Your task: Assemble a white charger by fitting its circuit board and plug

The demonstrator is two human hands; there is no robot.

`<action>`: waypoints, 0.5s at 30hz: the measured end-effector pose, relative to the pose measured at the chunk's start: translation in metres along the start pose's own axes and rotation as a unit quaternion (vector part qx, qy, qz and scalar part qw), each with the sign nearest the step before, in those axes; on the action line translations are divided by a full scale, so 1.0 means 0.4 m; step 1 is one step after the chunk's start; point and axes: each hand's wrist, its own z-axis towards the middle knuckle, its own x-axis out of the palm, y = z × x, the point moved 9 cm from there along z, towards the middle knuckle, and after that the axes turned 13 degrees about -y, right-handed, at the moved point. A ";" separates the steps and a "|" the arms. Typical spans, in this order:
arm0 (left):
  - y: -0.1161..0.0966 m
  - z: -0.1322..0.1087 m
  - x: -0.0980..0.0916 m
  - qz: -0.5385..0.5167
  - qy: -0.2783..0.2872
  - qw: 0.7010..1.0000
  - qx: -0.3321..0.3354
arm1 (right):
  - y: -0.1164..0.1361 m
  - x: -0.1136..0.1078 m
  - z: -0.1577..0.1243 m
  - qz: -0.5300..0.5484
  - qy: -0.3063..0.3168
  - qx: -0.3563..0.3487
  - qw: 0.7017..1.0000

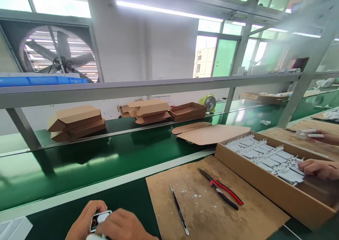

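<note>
At the bottom left, my left hand [86, 220] is closed around a small white rectangular device [100, 217]. Through a dark-edged opening in its end, a pale rounded part and some reddish wire show. My right hand [125, 226] lies curled over the same device, its fingertips pressed on its near side and partly hidden. Just below, at the frame's lower edge, a white rounded piece is cut off from view. On a brown cardboard sheet to the right lie tweezers [178, 208] and long-nose pliers [221, 189] with red and black handles.
Right of the cardboard sheet [196, 219], an open carton [265, 178] holds rows of white parts; another person's hand [319, 168] reaches into it. A green conveyor belt [106, 169] runs behind, below a metal shelf rail [159, 90]. White boxes [17, 229] stand at lower left.
</note>
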 end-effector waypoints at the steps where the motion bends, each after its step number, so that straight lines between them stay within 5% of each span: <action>1: 0.020 -0.009 -0.006 -0.003 0.008 1.000 -0.022 | -0.035 -0.026 0.003 -0.047 -0.001 0.045 0.998; 3: 0.039 -0.024 -0.020 -0.013 0.015 0.998 -0.059 | -0.135 -0.088 -0.020 -0.139 0.062 0.180 0.972; 6: 0.020 -0.032 -0.036 -0.030 0.018 0.997 -0.067 | -0.258 -0.249 -0.092 -0.213 0.109 0.285 0.928; 10: -0.017 -0.024 -0.048 -0.038 0.022 0.998 -0.039 | -0.422 -0.497 -0.307 -0.327 0.179 0.429 0.823; 13: -0.024 -0.023 -0.051 -0.056 0.018 0.998 -0.021 | -0.490 -0.646 -0.492 -0.369 0.219 0.504 0.750; 15: -0.029 -0.035 -0.045 -0.068 0.024 0.997 -0.005 | -0.498 -0.701 -0.571 -0.345 0.197 0.529 0.750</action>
